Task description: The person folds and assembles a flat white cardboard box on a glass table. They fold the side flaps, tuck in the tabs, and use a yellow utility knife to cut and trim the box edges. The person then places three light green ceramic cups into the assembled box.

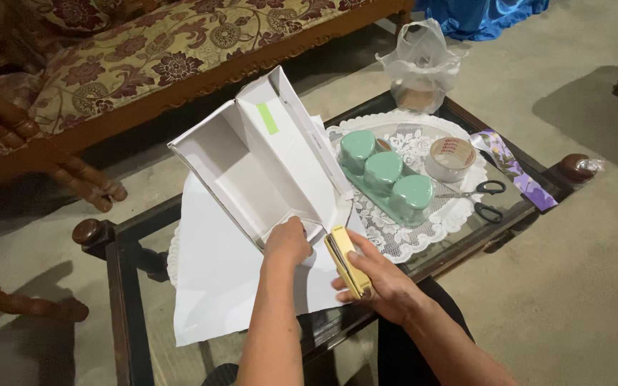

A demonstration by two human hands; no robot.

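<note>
Your left hand (287,241) pinches the near edge of the empty white box (252,161), which tilts away toward 11 o'clock, while your right hand (380,282) squeezes a yellow stapler (347,261) at that corner.

An open white cardboard box (252,161), bearing a small green rectangular label (267,118) on its inner flap, stands tilted over the worktop's (119,286) left half, a green three-lobed plastic package (386,175) lies at centre, and a knotted clear plastic bag (421,64) occupies the far edge.
</note>
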